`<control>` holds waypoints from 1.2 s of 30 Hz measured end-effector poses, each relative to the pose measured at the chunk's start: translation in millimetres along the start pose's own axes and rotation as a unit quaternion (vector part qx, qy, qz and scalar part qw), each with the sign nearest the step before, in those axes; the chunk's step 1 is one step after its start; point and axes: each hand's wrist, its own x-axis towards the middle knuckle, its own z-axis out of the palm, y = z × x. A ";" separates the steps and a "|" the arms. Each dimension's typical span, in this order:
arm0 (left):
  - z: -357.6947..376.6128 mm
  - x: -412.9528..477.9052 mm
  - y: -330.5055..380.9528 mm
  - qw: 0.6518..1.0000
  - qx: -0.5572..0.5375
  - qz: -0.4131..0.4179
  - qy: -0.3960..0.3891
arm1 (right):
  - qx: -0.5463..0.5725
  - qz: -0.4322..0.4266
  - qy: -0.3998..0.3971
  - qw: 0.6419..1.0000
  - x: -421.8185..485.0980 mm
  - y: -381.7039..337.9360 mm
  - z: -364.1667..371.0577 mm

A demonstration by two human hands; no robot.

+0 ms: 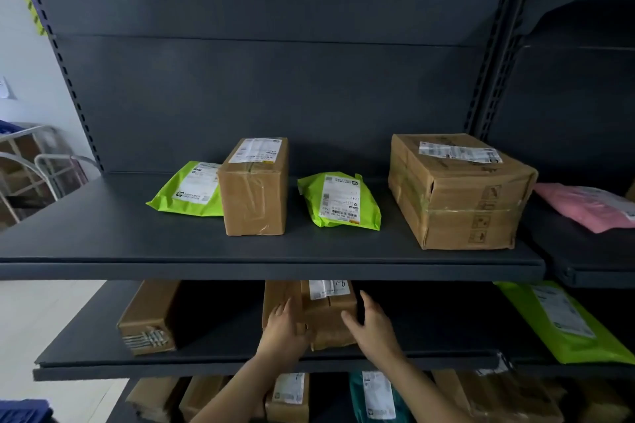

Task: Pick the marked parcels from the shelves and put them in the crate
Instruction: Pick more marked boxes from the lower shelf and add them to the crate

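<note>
here left hand (283, 326) and right hand (372, 323), fingers straight, flank the box (331, 318) at shelf (429, 330) edge.

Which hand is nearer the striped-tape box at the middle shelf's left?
Left. The left hand is right of the striped-tape box, on the middle carton; the right hand is farther right, at that carton's far side.

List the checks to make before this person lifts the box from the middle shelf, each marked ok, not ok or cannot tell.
1. Left hand on the box: ok, it rests on the left side.
2. Right hand holding it: not ok, fingers spread beside it.
3. Box is marked: cannot tell, the label is partly hidden.
4. Neighbouring box stands apart: ok.
</note>
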 end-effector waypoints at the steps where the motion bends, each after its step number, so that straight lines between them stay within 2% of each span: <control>1: 1.5 2.9 2.9 1.000 -0.016 0.003 -0.016 | 0.013 0.005 -0.005 1.000 3.9 -2.4 0.7; 4: 8.9 0.8 10.9 0.994 -0.101 0.013 -0.040 | 0.060 0.022 -0.014 0.998 3.5 -2.6 5.6; 9: 24.1 -23.7 21.4 0.972 -0.228 0.025 -0.046 | 0.127 0.046 0.054 0.989 -27.7 18.8 -2.7; 15: 61.0 -54.4 48.8 0.959 -0.264 0.071 -0.074 | 0.154 0.071 0.114 0.979 -73.3 47.5 -29.9; 22: 89.8 -76.2 72.1 0.954 -0.269 0.090 -0.099 | 0.108 0.065 0.164 0.978 -101.1 76.7 -47.2; 27: 92.3 -83.7 77.5 0.953 -0.258 0.097 -0.125 | -0.103 0.059 0.203 0.972 -104.0 63.3 -41.7; 29: 88.4 -82.9 74.9 0.960 -0.226 0.101 -0.130 | -0.137 0.077 0.197 0.968 -100.8 57.6 -39.6; 32: 77.4 -71.5 61.4 0.983 -0.132 0.098 -0.079 | -0.139 0.111 0.183 0.967 -92.8 55.4 -40.4; 36: 49.7 -40.2 29.5 0.995 -0.050 0.034 0.084 | -0.118 0.104 0.168 0.973 -86.5 59.4 -39.3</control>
